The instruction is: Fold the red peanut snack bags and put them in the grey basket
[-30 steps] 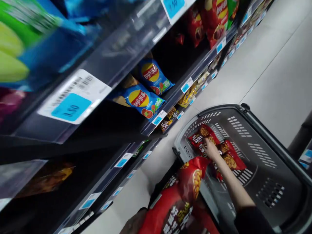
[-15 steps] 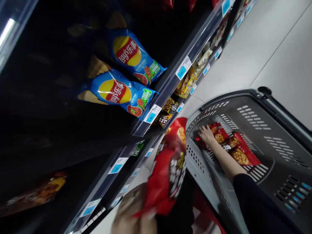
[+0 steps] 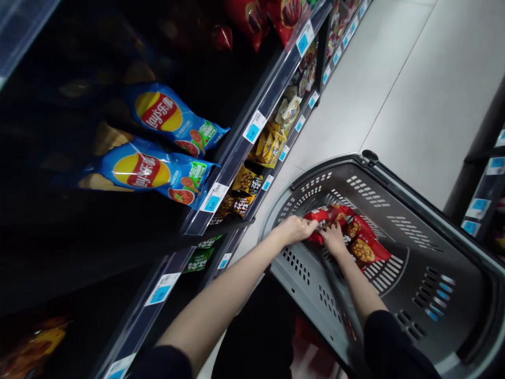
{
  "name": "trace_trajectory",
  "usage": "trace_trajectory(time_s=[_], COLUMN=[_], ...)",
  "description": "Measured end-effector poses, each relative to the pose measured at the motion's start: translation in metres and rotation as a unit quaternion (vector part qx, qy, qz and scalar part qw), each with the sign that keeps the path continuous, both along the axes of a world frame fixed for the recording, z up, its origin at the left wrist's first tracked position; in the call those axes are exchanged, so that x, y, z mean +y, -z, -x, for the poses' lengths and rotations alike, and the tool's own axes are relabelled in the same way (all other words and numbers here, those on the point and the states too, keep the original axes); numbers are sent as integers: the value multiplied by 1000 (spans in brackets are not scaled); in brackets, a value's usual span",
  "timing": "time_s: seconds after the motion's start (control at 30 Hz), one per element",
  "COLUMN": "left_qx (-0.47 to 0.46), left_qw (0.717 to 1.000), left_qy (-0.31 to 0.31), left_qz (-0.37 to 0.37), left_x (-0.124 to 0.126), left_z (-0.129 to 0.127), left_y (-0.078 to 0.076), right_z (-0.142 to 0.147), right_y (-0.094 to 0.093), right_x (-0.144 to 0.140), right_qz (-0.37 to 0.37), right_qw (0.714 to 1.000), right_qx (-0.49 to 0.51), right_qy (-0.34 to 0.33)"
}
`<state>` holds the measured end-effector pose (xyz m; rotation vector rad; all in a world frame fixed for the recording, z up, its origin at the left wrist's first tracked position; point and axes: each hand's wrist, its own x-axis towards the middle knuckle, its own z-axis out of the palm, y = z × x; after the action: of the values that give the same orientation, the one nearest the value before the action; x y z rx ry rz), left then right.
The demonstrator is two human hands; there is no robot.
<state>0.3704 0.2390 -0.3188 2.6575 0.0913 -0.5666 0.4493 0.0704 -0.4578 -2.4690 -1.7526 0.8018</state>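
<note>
My left hand [image 3: 298,230] reaches over the basket's near wall, its fingers closed on the end of a red peanut bag [image 3: 319,215]. Just to its right, inside the grey shopping basket [image 3: 311,287], my right hand [image 3: 333,238] has its fingers curled against the red bags; its fingertips are partly hidden among them. More red peanut bags [image 3: 365,250] with pictures of nuts lie in a row on the basket floor, beside and beyond my right hand.
Blue Lay's chip bags [image 3: 144,171] lie on the dark shelf [image 3: 215,197] at left. Yellow peanut bags [image 3: 246,181] and other snacks fill a lower shelf. Pale floor tiles [image 3: 418,105] stretch beyond the basket, and another shelf [image 3: 483,200] stands at right.
My left hand has carried the red peanut bag from beside the shelves into the basket, next to my right hand. The right hand stays among the bags. The view has shifted right.
</note>
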Motion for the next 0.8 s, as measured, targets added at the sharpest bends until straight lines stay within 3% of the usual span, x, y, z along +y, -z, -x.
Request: trace_trajectory(time_s=[0.13,0.3,0.47,0.6,0.8], left_qx=[71,134,201,197,147], left_qw=[987,968,944,934,947], left_qy=[-137,-201,-256,-296,-287], left_qz=[-53,-67,-56,-42,-3], left_x=[-3,-5,-6,-8,-5], left_z=[-17,-17,-23,-30,-28], left_y=[31,55,80,85,83], right_z=[0,-2,5,10,9], right_y=[13,29,26,20,27], right_x=[4,8,-3,-25,-36], right_qz=[-53,-138,-193,-221,-214], right_qw=[997,986,978,973,976], right_qx=[-33,-51,-54,-55,-32], right_qy=[41,80,56,22,-1])
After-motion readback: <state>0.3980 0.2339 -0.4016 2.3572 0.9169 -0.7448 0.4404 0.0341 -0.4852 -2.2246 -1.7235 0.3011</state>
